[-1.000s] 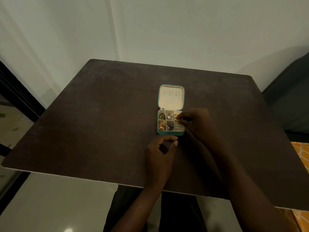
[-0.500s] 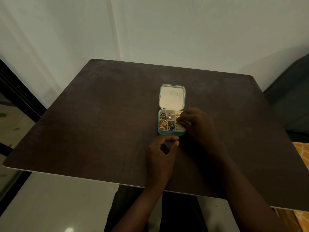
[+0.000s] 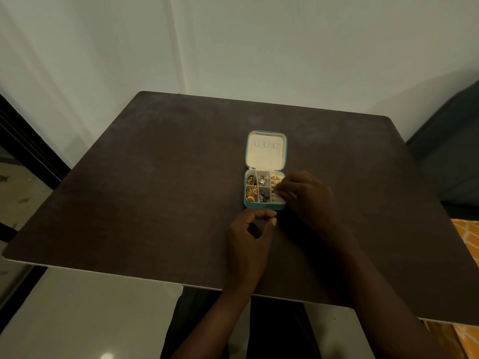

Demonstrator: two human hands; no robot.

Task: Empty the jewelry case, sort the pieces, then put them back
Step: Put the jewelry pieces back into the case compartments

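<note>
A small teal jewelry case (image 3: 261, 206) lies open on the dark table (image 3: 155, 190), its cream lid (image 3: 265, 154) laid back. Its compartments hold green pieces (image 3: 251, 180), a silver piece (image 3: 263, 180), gold rings (image 3: 276, 180), gold earrings (image 3: 252, 195) and dark pieces (image 3: 264, 196). My right hand (image 3: 308, 198) reaches over the case's right side, fingertips pinched together at the ring-roll section; what they pinch is too small to make out. My left hand (image 3: 250, 237) rests on the table just in front of the case, thumb and forefinger touching its front edge.
A white wall stands behind the table. A dark seat (image 3: 453, 156) is at the right and an orange patterned fabric (image 3: 466, 239) shows below it. The table's near edge (image 3: 129, 274) runs above a pale floor.
My right hand's fingertips have shifted slightly toward the ring-roll section. The left hand and the case have stayed put.
</note>
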